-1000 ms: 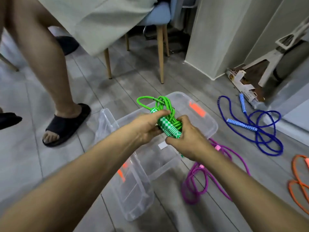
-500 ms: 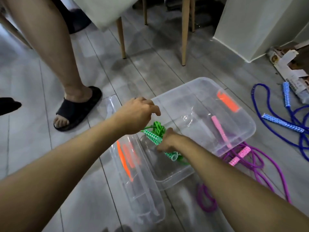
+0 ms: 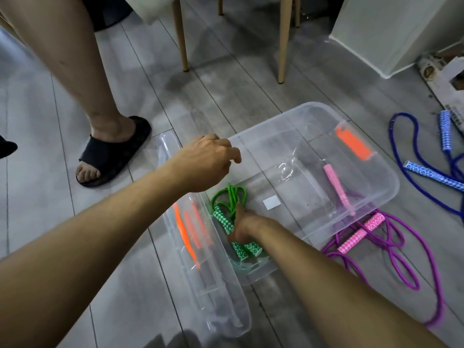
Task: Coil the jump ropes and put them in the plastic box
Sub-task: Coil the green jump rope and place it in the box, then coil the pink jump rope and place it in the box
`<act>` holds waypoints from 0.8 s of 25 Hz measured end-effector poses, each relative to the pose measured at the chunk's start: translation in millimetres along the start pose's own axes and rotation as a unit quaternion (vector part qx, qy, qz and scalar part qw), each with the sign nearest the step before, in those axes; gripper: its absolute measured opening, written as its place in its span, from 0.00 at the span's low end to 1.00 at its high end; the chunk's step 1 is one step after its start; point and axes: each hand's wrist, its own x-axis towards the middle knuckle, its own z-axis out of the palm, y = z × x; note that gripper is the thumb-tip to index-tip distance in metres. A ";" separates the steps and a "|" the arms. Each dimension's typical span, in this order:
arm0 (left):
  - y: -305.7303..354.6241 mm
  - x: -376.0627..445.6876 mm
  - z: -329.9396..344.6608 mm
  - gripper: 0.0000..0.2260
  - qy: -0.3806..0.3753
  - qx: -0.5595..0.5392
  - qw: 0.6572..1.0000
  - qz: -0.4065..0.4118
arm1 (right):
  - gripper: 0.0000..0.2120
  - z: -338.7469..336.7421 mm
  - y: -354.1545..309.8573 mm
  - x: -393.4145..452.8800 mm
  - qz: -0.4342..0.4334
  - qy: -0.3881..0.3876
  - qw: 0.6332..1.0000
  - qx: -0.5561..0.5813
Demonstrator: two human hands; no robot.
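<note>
Inside the clear plastic storage box (image 3: 376, 194), at its near left corner, the coiled green cord jump rope with checkered green-and-white handles (image 3: 229, 212) lies on the bottom, the right hand (image 3: 244, 226) resting on it; whether its fingers grip cannot be told. Above, the left hand (image 3: 206, 164) hovers with fingers loosely curled, holding nothing. One rope looks stowed. Uncoiled on the grey plank floor (image 3: 226, 91) remain a glossy purple rope with pink handles (image 3: 391, 244), touching the box, and a blue one (image 3: 426, 156) farther right. The transparent lid with orange clips (image 3: 200, 272) lies beside the box.
</note>
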 end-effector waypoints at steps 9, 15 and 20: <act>5.9 -5.7 7.1 0.15 -0.012 -0.006 1.000 -0.004 | 0.20 -12.8 4.5 -32.6 -0.024 -0.037 0.992 -0.115; 20.4 -4.5 10.3 0.15 0.020 -0.026 0.999 0.006 | 0.27 -32.0 25.7 -71.7 -0.125 0.365 0.922 -0.027; 54.1 2.1 -5.2 0.14 0.073 -0.028 0.996 0.038 | 0.28 -41.9 68.2 -108.3 -0.143 0.543 0.828 0.023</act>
